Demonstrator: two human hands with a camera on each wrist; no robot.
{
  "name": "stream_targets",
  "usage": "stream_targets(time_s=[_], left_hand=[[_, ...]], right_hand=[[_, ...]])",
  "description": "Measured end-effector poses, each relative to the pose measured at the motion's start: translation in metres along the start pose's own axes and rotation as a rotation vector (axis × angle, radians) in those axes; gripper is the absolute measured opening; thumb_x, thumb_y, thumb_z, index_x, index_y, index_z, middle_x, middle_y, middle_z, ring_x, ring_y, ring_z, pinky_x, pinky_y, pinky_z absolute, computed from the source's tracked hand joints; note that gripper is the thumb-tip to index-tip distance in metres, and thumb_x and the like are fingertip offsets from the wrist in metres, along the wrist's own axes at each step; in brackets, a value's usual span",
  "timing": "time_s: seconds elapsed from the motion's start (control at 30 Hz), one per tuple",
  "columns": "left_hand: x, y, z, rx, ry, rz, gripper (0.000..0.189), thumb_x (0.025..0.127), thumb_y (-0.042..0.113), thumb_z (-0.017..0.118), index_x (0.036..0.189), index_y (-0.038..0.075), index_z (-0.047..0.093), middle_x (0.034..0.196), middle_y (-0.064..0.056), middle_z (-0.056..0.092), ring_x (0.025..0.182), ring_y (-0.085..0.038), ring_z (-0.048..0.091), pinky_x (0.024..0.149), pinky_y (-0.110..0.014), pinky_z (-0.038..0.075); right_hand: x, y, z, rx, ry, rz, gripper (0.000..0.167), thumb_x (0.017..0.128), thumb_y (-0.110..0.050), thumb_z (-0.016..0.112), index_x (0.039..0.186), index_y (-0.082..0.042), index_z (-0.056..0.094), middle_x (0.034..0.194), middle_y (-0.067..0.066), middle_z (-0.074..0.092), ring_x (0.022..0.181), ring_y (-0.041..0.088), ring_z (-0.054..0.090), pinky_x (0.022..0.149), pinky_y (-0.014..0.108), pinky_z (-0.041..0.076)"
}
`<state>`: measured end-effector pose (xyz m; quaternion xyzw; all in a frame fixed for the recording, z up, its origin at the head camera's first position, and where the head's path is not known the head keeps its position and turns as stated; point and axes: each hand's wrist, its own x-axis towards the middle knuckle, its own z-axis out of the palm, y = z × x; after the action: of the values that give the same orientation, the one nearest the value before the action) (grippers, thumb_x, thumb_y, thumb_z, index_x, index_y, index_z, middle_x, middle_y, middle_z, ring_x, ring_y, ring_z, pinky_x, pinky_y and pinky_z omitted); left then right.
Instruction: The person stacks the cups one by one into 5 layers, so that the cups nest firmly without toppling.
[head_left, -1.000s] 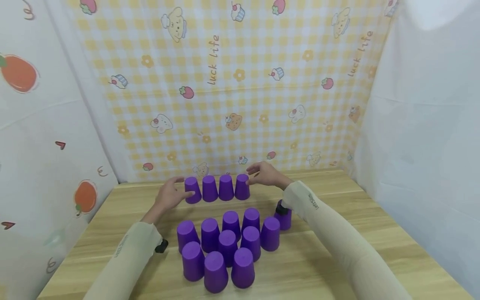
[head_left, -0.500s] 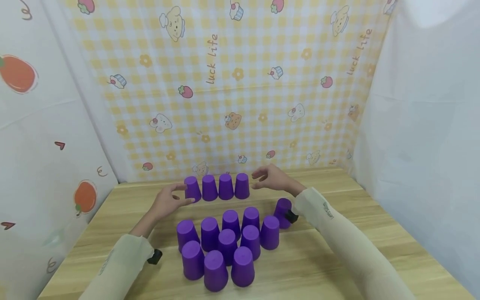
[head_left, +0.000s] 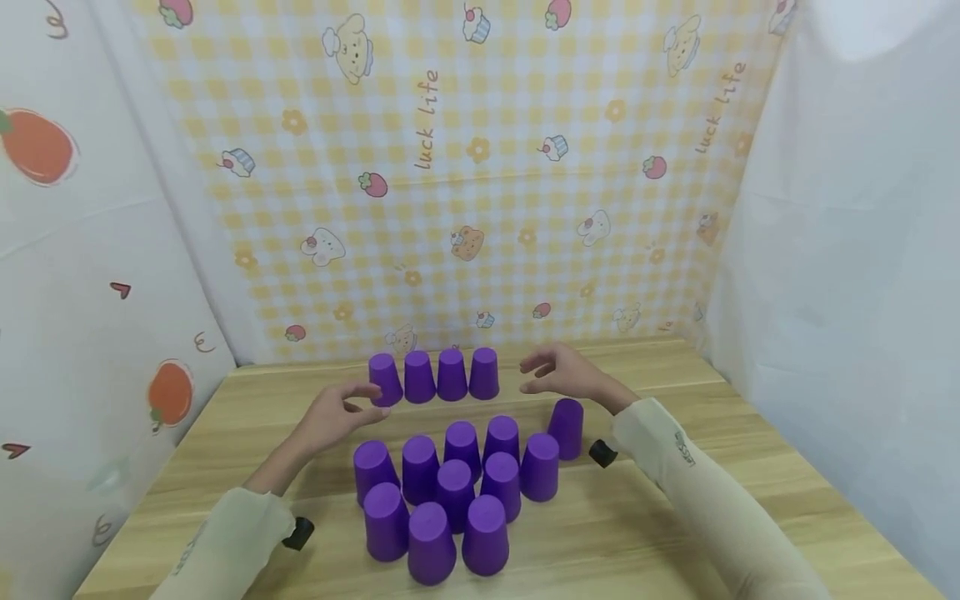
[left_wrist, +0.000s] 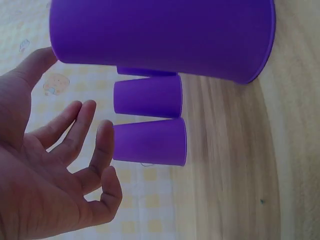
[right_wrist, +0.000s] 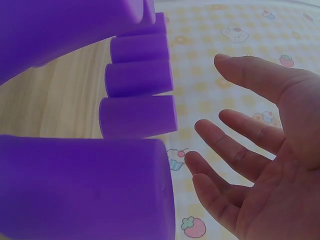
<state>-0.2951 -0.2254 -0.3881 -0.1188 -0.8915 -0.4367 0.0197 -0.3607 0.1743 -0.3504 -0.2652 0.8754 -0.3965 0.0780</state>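
A row of several upside-down purple cups stands at the back, its leftmost cup (head_left: 385,379) beside my left hand (head_left: 335,417) and its rightmost cup (head_left: 484,373) apart from my right hand (head_left: 568,372). The left fingers are loosely bent with nothing between them. In the left wrist view, that hand (left_wrist: 55,170) has a near cup (left_wrist: 165,35) above it and row cups beyond. My right hand, relaxed and holding nothing, hovers behind a lone cup (head_left: 566,429). In the right wrist view its fingers (right_wrist: 235,150) are spread, away from a large near cup (right_wrist: 85,187).
Several more upturned purple cups form a cluster nearer the front, including a front cup (head_left: 432,546). Everything stands on a wood-grain table (head_left: 637,517). A yellow checked cloth (head_left: 480,208) hangs behind, with white cloth at both sides.
My right hand has moved right and slightly toward me, away from the row's rightmost cup. My left hand has drawn back a little toward me. The cups stay in place.
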Motion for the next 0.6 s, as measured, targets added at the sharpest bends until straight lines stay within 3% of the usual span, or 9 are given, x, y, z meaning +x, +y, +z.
stream_targets(time_s=[0.33, 0.5, 0.6], left_hand=[[-0.014, 0.003, -0.011, -0.061, -0.120, 0.042, 0.050, 0.089, 0.032, 0.075, 0.128, 0.002, 0.062, 0.129, -0.019, 0.062, 0.099, -0.027, 0.066, 0.078, -0.040, 0.056], [-0.019, -0.006, -0.013, -0.089, -0.242, 0.079, 0.050, 0.089, 0.026, 0.074, 0.131, 0.002, 0.060, 0.131, -0.021, 0.060, 0.099, -0.024, 0.065, 0.079, -0.039, 0.055], [-0.021, -0.011, -0.013, -0.085, -0.308, 0.122, 0.051, 0.089, 0.025, 0.074, 0.133, 0.004, 0.059, 0.132, -0.019, 0.059, 0.105, -0.028, 0.063, 0.082, -0.044, 0.054]], right_hand=[[-0.028, 0.012, -0.008, 0.027, 0.003, 0.044, 0.054, 0.085, -0.028, 0.078, 0.130, -0.005, 0.061, 0.129, 0.014, 0.063, 0.121, 0.042, 0.056, 0.093, 0.049, 0.053], [-0.041, 0.022, -0.014, 0.033, -0.016, 0.031, 0.052, 0.087, -0.025, 0.076, 0.130, -0.001, 0.060, 0.131, 0.019, 0.061, 0.121, 0.048, 0.054, 0.090, 0.051, 0.054], [-0.046, 0.027, -0.017, 0.035, -0.033, 0.009, 0.052, 0.087, -0.024, 0.075, 0.130, 0.001, 0.059, 0.130, 0.022, 0.061, 0.118, 0.048, 0.056, 0.090, 0.052, 0.054]])
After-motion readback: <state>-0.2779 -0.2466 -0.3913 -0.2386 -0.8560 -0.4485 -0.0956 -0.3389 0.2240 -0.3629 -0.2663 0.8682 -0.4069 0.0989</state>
